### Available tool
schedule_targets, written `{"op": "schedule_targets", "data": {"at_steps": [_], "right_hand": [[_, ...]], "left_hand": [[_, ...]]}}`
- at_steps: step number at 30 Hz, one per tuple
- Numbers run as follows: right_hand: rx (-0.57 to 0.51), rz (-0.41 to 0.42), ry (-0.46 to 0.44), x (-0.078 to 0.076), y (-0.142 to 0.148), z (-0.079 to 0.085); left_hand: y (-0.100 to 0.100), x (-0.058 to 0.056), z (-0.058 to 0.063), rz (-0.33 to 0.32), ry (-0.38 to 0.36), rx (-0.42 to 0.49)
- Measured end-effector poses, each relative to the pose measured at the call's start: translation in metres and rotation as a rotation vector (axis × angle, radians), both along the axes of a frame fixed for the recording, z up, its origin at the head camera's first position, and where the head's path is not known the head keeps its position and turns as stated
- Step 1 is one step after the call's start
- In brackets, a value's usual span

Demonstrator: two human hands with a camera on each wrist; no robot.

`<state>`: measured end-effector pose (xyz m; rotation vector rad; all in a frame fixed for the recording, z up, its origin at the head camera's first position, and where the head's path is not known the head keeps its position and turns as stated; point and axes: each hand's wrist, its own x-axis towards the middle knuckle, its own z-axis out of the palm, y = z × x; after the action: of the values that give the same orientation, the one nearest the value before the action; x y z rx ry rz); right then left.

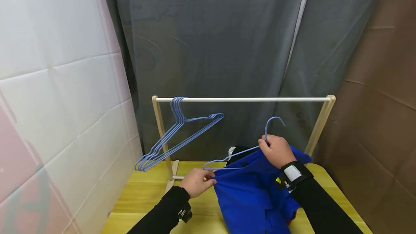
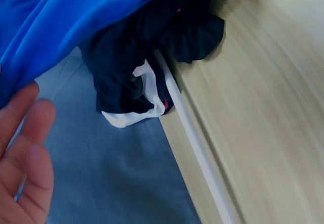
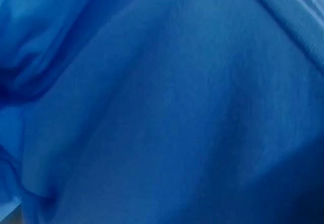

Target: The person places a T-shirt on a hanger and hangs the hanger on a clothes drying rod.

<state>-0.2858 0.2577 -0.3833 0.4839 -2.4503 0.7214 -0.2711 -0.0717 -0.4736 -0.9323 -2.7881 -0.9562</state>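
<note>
A blue garment (image 1: 250, 198) hangs in loose folds over the table. At its upper part, my right hand (image 1: 277, 151) grips a light-blue hanger (image 1: 266, 129) just under the hook, along with some of the cloth. The hanger's left end sticks out past the fabric; its right end is hidden. My left hand (image 1: 197, 182) pinches the garment's left edge, close to that hanger end. In the left wrist view, the fingers (image 2: 38, 171) curl below the blue cloth (image 2: 76, 26). Blue fabric (image 3: 152, 107) fills the right wrist view, hiding the right hand there.
Several light-blue hangers (image 1: 159, 152) hang at the left of the white rail (image 1: 243, 99) on a wooden-ended rack. Black clothing with white parts (image 2: 119, 77) lies behind the garment by the rack's lower bar (image 2: 190, 127). Cloth walls surround the wooden table (image 1: 130, 205).
</note>
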Motion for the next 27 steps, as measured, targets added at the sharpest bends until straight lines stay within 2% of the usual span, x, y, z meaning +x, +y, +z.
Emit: {"op": "schedule_targets", "data": {"at_steps": [3, 6, 11, 16, 22, 27], "right_hand": [[0.015, -0.009, 0.003, -0.002, 0.004, -0.004], [0.034, -0.018, 0.012, -0.002, 0.007, -0.006], [0.050, -0.037, 0.030, -0.003, 0.012, -0.006], [0.053, -0.034, -0.011, -0.004, 0.015, -0.007], [0.058, -0.036, -0.052, -0.005, 0.019, -0.013], [0.073, -0.049, -0.091, -0.004, 0.017, -0.018]], "left_hand": [[-0.007, -0.001, 0.002, 0.014, -0.031, 0.049], [-0.010, 0.000, 0.004, 0.002, -0.024, 0.062], [-0.008, 0.004, 0.012, -0.030, -0.001, 0.047], [-0.012, 0.002, 0.015, -0.036, 0.000, 0.006], [-0.014, 0.003, 0.020, -0.042, 0.057, -0.023], [-0.008, 0.006, 0.024, -0.017, 0.138, -0.058]]}}
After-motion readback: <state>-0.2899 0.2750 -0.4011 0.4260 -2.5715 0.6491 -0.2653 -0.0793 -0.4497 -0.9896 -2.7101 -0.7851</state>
